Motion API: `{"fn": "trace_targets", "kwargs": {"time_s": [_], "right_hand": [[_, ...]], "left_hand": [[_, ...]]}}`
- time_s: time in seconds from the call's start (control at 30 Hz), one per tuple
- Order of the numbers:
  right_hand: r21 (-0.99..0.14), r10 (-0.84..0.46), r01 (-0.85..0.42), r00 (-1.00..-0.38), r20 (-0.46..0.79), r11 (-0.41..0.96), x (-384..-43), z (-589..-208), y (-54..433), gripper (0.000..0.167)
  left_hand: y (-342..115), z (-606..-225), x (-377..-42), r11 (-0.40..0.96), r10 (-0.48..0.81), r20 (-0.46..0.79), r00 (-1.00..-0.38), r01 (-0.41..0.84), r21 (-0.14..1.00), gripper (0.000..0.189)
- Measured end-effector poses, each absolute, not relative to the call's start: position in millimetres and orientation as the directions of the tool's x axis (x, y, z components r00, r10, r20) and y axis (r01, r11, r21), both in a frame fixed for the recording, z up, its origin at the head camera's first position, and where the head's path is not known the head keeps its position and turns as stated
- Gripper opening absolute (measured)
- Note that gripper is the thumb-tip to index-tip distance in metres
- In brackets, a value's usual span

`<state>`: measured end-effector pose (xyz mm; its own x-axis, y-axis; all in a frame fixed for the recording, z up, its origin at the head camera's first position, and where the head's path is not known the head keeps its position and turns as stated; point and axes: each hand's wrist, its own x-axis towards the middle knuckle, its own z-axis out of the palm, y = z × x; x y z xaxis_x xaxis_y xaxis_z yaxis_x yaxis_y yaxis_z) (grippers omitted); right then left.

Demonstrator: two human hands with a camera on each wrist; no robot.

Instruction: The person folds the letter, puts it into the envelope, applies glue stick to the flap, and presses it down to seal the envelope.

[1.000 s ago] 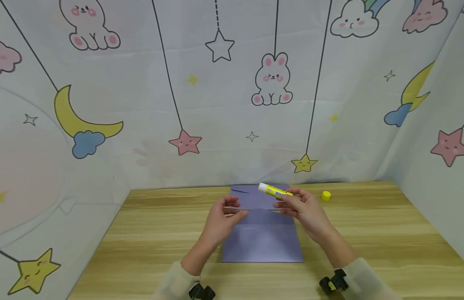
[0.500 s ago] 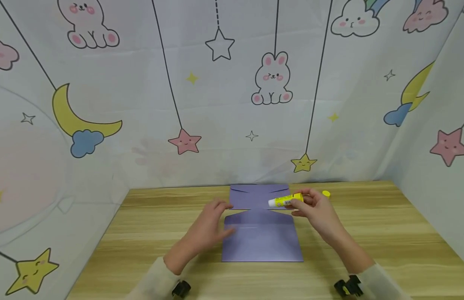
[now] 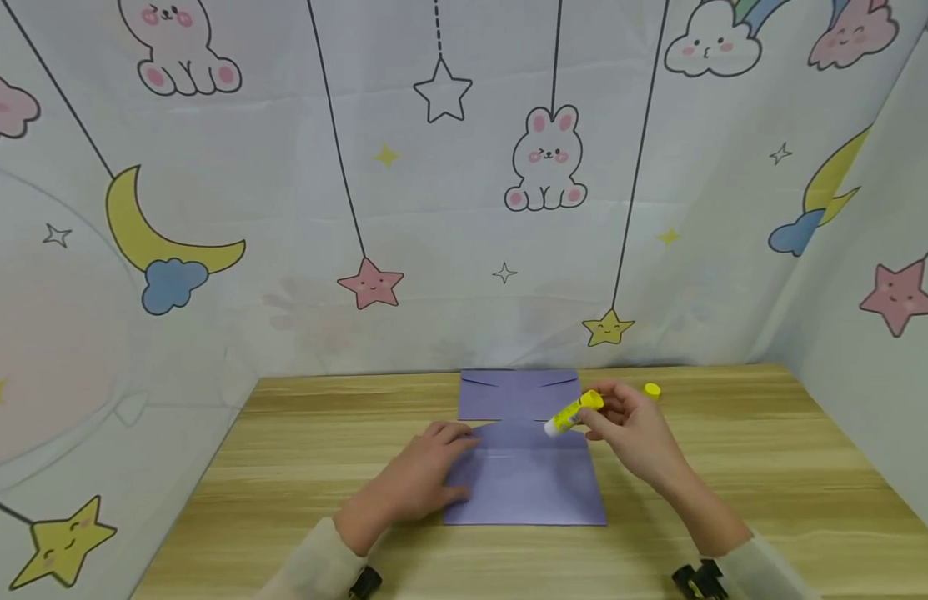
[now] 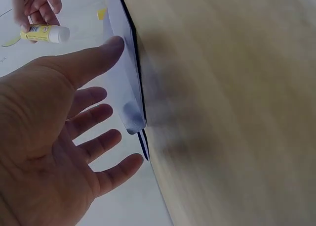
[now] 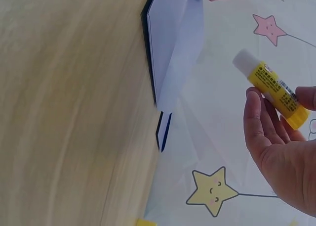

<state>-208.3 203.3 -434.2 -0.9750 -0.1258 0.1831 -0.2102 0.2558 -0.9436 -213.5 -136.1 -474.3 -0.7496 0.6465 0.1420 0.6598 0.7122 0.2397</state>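
A purple envelope lies on the table with its pointed flap spread away from the person. At its left edge my left hand hovers or rests with thumb and fingers spread; in the left wrist view the left hand's fingers hold nothing. My right hand pinches an uncapped yellow glue stick above the envelope's right part, its white end tilted down to the left. The right wrist view shows the glue stick between thumb and fingers, apart from the envelope.
A second purple envelope lies just behind the first, near the back wall. The yellow cap stands at the back right. A patterned cloth hangs behind the wooden table.
My left hand has moved left and down from over the flap to the envelope's left edge. My right hand has shifted right, and the glue stick's white end now tilts downward.
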Motion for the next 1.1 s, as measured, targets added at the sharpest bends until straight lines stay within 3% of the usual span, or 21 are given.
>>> {"fn": "trace_targets", "kwargs": {"time_s": [0.17, 0.5, 0.77, 1.1], "right_hand": [[-0.931, -0.145, -0.236, -0.969, 0.202, 0.278, -207, -437, 201, 0.033], [-0.807, -0.231, -0.377, -0.925, 0.301, 0.455, -205, -439, 191, 0.030], [-0.693, -0.393, -0.509, -0.855, 0.339, 0.511, -206, -444, 178, 0.027], [-0.629, -0.517, -0.520, -0.829, 0.211, 0.578, -211, -452, 164, 0.029]], "left_hand": [[-135, -474, -213, 0.718, 0.653, 0.104, -0.750, 0.657, 0.230, 0.067], [-137, -472, -213, 0.732, 0.646, 0.005, -0.763, 0.622, 0.278, 0.065], [-137, -470, -212, 0.726, 0.659, -0.021, -0.752, 0.627, 0.282, 0.062], [-137, -471, -213, 0.752, 0.637, -0.061, -0.769, 0.602, 0.269, 0.062]]}}
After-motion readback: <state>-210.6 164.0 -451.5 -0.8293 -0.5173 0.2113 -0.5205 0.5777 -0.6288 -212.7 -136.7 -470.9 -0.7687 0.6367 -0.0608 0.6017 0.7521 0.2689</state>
